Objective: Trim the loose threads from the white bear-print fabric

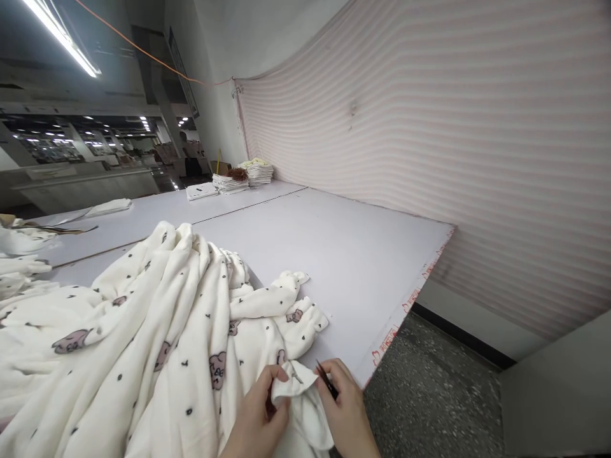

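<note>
My left hand (262,407) pinches the edge of a white plush fabric piece (310,413) between thumb and fingers. My right hand (346,407) is closed around small dark thread snips (327,380), whose pointed tips show above the thumb. Its fingertips also meet the corner of the same white edge. To the left lies a large heap of soft white garments (157,318), printed with pink-brown bears and small dark marks. Sleeve-like ends of the printed fabric (267,302) reach out just beyond my hands. Part of the snips is hidden in the right palm.
The pale table (344,254) runs away to the back, its right edge lined with red-printed tape (405,305). Folded white stacks (231,183) stand at the far end. A striped pinkish sheet (405,114) hangs along the right side. Speckled floor (439,381) shows at the right.
</note>
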Motion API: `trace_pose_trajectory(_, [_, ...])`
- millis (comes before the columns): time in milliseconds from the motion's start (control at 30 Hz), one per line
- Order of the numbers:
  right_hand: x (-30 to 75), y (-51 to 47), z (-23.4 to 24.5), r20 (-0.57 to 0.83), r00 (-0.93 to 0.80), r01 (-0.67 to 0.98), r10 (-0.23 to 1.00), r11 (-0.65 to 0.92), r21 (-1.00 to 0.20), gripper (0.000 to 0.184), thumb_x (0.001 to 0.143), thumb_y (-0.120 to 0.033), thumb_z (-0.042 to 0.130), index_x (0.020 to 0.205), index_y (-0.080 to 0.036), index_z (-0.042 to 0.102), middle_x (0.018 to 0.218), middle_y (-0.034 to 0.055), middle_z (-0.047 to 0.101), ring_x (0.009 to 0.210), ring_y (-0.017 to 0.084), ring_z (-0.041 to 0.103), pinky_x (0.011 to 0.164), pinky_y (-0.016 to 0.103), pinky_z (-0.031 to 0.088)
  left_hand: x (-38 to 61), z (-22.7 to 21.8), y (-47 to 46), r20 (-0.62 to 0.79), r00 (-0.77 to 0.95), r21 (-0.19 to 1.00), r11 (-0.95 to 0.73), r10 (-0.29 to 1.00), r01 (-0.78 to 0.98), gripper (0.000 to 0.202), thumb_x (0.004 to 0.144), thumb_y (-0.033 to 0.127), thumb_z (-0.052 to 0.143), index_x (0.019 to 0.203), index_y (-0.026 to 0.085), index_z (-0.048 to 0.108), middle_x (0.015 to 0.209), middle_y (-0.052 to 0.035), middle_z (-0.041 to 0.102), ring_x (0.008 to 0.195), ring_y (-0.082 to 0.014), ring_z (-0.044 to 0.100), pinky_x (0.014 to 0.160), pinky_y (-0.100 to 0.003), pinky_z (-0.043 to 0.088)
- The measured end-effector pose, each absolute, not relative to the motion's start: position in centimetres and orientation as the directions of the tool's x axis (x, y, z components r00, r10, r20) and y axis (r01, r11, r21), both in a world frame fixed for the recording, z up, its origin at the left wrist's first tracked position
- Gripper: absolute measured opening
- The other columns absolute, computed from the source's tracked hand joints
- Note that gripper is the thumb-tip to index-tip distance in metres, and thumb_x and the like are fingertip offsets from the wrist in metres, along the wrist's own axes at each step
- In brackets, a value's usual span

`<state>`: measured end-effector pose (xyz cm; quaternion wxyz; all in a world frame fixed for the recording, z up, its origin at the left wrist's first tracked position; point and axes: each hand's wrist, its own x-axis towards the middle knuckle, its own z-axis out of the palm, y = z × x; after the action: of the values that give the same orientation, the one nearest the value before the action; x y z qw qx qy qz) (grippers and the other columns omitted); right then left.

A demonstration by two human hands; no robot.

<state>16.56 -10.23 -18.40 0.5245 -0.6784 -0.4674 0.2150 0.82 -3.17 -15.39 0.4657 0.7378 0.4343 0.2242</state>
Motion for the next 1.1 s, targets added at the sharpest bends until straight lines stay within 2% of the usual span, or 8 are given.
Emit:
trace_pose_trajectory(133, [16.4, -10.4, -18.0, 0.314, 0.479, 0.498, 0.820, 0.041, -0.866, 0.010, 0.089, -0.020, 0.044, 0.085, -0.022, 0.052, 0.084, 0.0033, 0.056, 0.079, 0.019, 0.057, 0.069, 0.025, 0.044, 0.2, -16.1, -3.5, 0.146, 0.448, 0.799, -0.372, 0.882, 0.472, 0.005, 0.083, 0.024, 0.046, 0.079, 0.023, 0.045, 0.063, 0.0051, 0.039, 0.054, -0.0138, 0.039, 0.051, -0.022, 0.031])
trace_pose_trajectory(333, [16.0, -11.5, -17.5, 0.279, 0.407, 0.523, 0.870, 0.028, -0.852, 0.014, 0.087, -0.024, 0.049, 0.099, -0.024, 0.056, 0.092, 0.0041, 0.057, 0.082, 0.019, 0.060, 0.069, 0.026, 0.048, 0.0, -16.2, -3.5, 0.514, 0.512, 0.547, -0.723, 0.688, 0.423, 0.020, 0.083, 0.005, 0.039, 0.073, 0.022, 0.041, 0.082, -0.0016, 0.049, 0.072, -0.0160, 0.049, 0.066, -0.025, 0.041])
trace_pose_trajectory(567, [16.5, -12.5, -15.8, 0.167, 0.185, 0.659, 0.968, 0.004, -0.752, 0.029, 0.086, -0.032, 0.057, 0.114, -0.034, 0.062, 0.093, 0.0012, 0.068, 0.078, 0.019, 0.068, 0.065, 0.023, 0.052, -0.5, -16.2, -3.5, 0.553, 0.558, 0.469, -0.784, 0.619, 0.407, 0.021, 0.082, 0.000, 0.043, 0.074, 0.020, 0.042, 0.086, -0.0038, 0.051, 0.078, -0.0168, 0.050, 0.071, -0.026, 0.044])
trace_pose_trajectory(733, [15.8, -11.9, -16.9, 0.250, 0.356, 0.556, 0.900, 0.011, -0.831, 0.024, 0.085, -0.032, 0.058, 0.109, -0.029, 0.062, 0.089, 0.0019, 0.067, 0.079, 0.019, 0.067, 0.068, 0.024, 0.052, 0.0, -16.2, -3.3, 0.598, 0.484, 0.534, -0.768, 0.639, 0.354, 0.021, 0.082, 0.002, 0.043, 0.071, 0.020, 0.042, 0.104, -0.0076, 0.054, 0.092, -0.0203, 0.052, 0.078, -0.031, 0.043])
trace_pose_trajectory(800, [15.2, -11.4, -17.4, 0.320, 0.383, 0.454, 0.867, 0.125, -0.882, 0.021, 0.084, -0.028, 0.060, 0.104, -0.027, 0.060, 0.089, 0.0020, 0.065, 0.079, 0.018, 0.065, 0.070, 0.023, 0.052, 0.2, -16.1, -2.9, 0.517, 0.507, 0.665, -0.697, 0.690, 0.270, 0.022, 0.083, 0.006, 0.045, 0.069, 0.021, 0.038, 0.099, -0.0059, 0.059, 0.091, -0.0197, 0.055, 0.077, -0.030, 0.044])
trace_pose_trajectory(900, [14.4, -10.4, -17.8, 0.396, 0.391, 0.391, 0.831, 0.240, -0.889, 0.022, 0.082, -0.020, 0.061, 0.102, -0.025, 0.058, 0.098, 0.0035, 0.064, 0.092, 0.018, 0.064, 0.078, 0.022, 0.051, 0.5, -15.7, -2.4, 0.204, 0.515, 0.898, -0.369, 0.832, 0.239, 0.021, 0.085, 0.016, 0.051, 0.068, 0.022, 0.039, 0.072, 0.0013, 0.056, 0.068, -0.0145, 0.054, 0.063, -0.022, 0.045])
trace_pose_trajectory(1033, [14.1, -9.5, -17.7, 0.394, 0.295, 0.435, 0.870, 0.245, -0.866, 0.027, 0.083, -0.011, 0.057, 0.105, -0.025, 0.060, 0.100, 0.0027, 0.068, 0.095, 0.017, 0.064, 0.082, 0.020, 0.049, 0.7, -15.2, -2.0, 0.026, 0.551, 0.963, -0.168, 0.834, 0.209, 0.001, 0.081, 0.019, 0.056, 0.082, 0.020, 0.057, 0.078, 0.0001, 0.059, 0.076, -0.0165, 0.057, 0.069, -0.024, 0.045])
trace_pose_trajectory(1100, [14.0, -9.3, -17.7, 0.396, 0.284, 0.462, 0.873, 0.237, -0.855, 0.023, 0.086, -0.011, 0.051, 0.102, -0.025, 0.061, 0.093, 0.0021, 0.069, 0.087, 0.016, 0.065, 0.077, 0.020, 0.049, 0.6, -15.1, -1.9, -0.011, 0.579, 0.969, -0.133, 0.815, 0.206, 0.009, 0.082, 0.024, 0.057, 0.090, 0.019, 0.060, 0.083, -0.0015, 0.061, 0.081, -0.0180, 0.058, 0.073, -0.025, 0.046])
